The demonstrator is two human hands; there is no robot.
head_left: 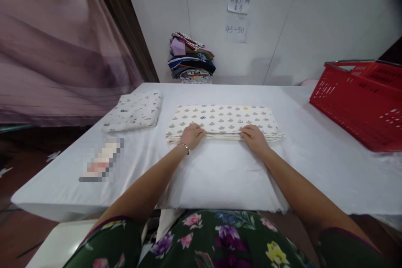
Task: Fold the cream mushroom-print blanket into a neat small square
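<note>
A folded cream cloth with grey patterns (224, 119) lies flat in the middle of the white table (220, 176). My left hand (192, 135) grips its near edge at the left, fingers curled over the fold. My right hand (254, 137) grips the same near edge further right, fingers curled too. A bracelet sits on my left wrist.
A second folded patterned cloth (135, 111) lies at the table's left. A stack of folded clothes (191, 58) stands at the back against the wall. A red plastic basket (361, 100) sits at the right. A blurred small object (102, 161) lies near the left edge.
</note>
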